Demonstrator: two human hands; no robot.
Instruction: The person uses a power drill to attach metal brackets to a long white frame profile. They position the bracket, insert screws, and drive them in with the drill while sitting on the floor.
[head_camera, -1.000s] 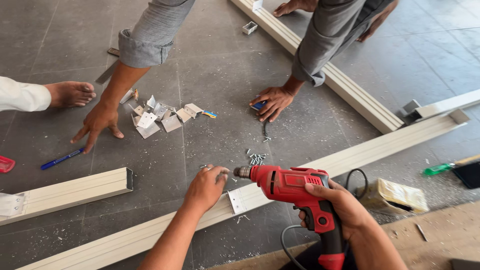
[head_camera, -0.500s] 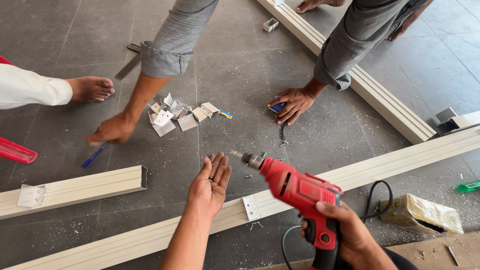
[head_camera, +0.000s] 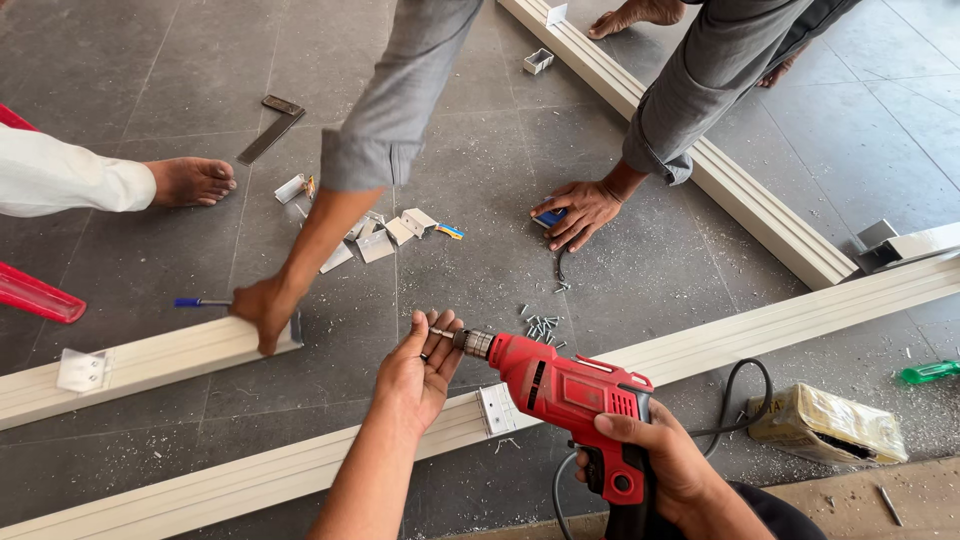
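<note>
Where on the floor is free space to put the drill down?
Bare tiles lie top left, above the metal square, and far right beyond the diagonal profile. The middle is crowded: brackets, loose screws, the co-worker's hand.

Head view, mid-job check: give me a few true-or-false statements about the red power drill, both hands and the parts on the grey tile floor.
1. The right hand grips the red power drill. True.
2. The left hand lies flat on the floor. False: it is raised at the drill's chuck.
3. Loose small metal screws lie on the grey tile floor. True.
4. The long cream frame rail under the drill stands upright. False: it lies flat.
</note>
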